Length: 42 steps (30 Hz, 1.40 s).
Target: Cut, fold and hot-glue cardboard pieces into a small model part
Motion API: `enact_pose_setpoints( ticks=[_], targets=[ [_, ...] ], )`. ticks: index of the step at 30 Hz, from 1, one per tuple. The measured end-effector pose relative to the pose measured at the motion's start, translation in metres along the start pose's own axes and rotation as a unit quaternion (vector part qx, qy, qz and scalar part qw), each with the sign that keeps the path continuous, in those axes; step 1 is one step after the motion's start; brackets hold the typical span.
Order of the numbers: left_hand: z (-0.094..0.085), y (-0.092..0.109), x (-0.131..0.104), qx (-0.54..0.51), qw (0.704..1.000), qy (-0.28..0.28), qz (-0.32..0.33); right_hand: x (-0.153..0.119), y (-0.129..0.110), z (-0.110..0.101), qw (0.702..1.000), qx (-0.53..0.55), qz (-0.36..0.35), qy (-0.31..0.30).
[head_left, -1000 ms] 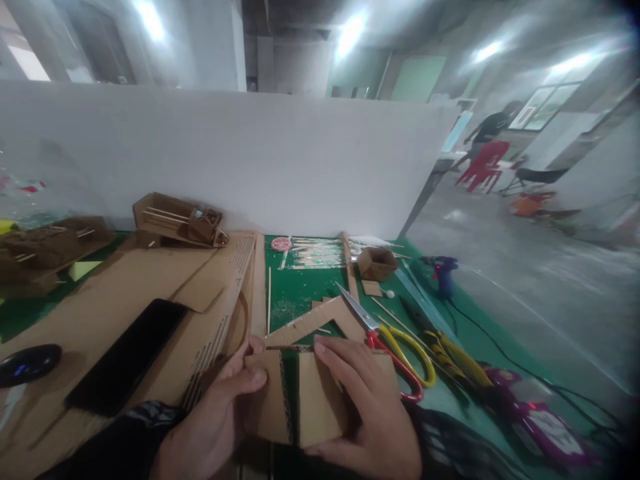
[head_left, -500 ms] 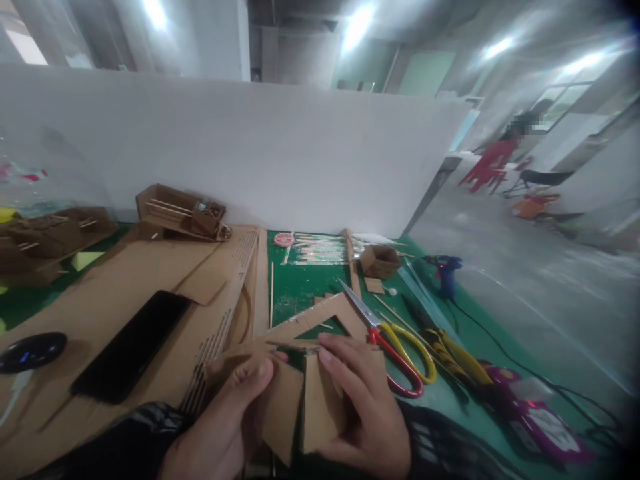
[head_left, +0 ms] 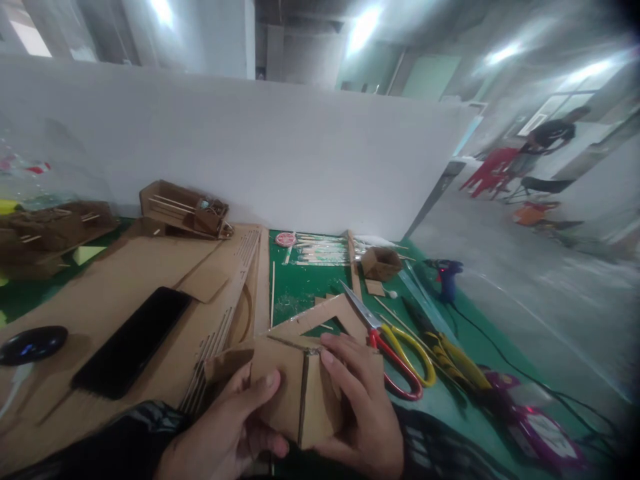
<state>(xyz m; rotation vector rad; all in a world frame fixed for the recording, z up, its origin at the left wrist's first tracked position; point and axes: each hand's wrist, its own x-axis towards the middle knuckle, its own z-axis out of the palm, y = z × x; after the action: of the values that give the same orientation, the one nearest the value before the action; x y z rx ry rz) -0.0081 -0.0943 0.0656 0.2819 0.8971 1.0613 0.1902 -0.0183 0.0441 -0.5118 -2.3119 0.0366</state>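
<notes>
Low in the centre is a cardboard box (head_left: 283, 383) with folded panels, held between both hands. My left hand (head_left: 233, 413) grips its left panel, thumb on the face and the other fingers underneath. My right hand (head_left: 363, 400) wraps around the right side, fingertips on the top edge and thumb below. The two front panels meet along a dark, rough-edged seam. To the right of my right hand lie scissors (head_left: 400, 360) with red and yellow handles. An angled cardboard strip (head_left: 305, 319) lies just beyond the box.
On cardboard sheets at left rest a black phone (head_left: 133, 343) and a dark oval device (head_left: 33, 345) with a cable. A glue gun (head_left: 447, 277), pliers (head_left: 457, 360) and a purple device (head_left: 535, 427) lie right. A small cardboard box (head_left: 381, 263) stands farther back. One person bends in the background.
The left panel has swung up and rightward against the right one, closing the gap at the top. My left thumb now lies flatter on the panel. The right hand keeps its grip.
</notes>
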Motion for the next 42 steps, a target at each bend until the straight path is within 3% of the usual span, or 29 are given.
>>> enact_pose_setpoints(
  ticks=[15, 26, 30, 36, 42],
  targets=[
    [-0.0028, -0.0014, 0.0021, -0.024, 0.998, -0.051, 0.0, -0.0023, 0.0007, -0.0003, 1.0, 0.022, 0.005, 0.002],
    [-0.0046, -0.0022, 0.0019, -0.001, 0.999, -0.041, -0.006, -0.0034, 0.0009, -0.0013, 0.999, 0.031, 0.022, -0.01],
    [-0.0078, -0.005, 0.0026, 0.009, 0.999, -0.04, -0.002, -0.0036, 0.0022, -0.0005, 1.0, 0.027, -0.001, 0.008],
    [-0.0031, -0.0041, 0.0046, -0.046, 0.995, -0.084, 0.016, -0.0044, 0.0009, -0.002, 0.999, 0.033, 0.017, -0.011],
    [-0.0036, -0.0045, 0.0015, -0.071, 0.995, -0.076, 0.004, -0.0007, -0.0006, -0.0045, 0.999, 0.043, 0.027, 0.006]
  ],
)
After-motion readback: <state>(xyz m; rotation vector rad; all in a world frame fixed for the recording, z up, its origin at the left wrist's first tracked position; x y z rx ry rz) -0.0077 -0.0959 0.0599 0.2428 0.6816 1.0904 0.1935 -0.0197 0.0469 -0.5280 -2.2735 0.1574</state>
